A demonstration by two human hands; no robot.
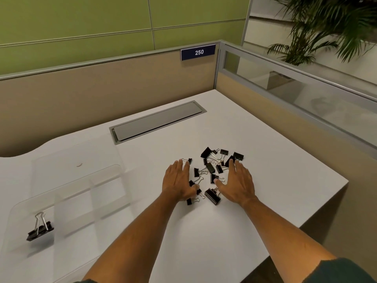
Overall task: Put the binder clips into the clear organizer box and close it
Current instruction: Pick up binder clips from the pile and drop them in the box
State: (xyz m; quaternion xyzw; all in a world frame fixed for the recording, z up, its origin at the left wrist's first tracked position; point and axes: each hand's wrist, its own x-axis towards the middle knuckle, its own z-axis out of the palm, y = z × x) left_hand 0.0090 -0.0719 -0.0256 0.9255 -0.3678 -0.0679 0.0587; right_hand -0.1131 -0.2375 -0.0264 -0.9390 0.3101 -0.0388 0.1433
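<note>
Left hand (177,180) and right hand (237,183) flat, fingers straight, gripping nothing, flanking binder clip pile (212,172). Organizer box (69,193) open, long axis running away left of fingers; one large clip (40,231) inside, handles up.

The only readable text is the number "250", in white digits on a dark blue nameplate (198,52). It is fixed to the top edge of the beige cubicle partition (102,94), at about one o'clock from the desk (224,221).

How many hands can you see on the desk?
2. The left hand lies on the left side of the binder clips pile, the right hand on its right side, both flat with straight fingers on the white desk.
</note>
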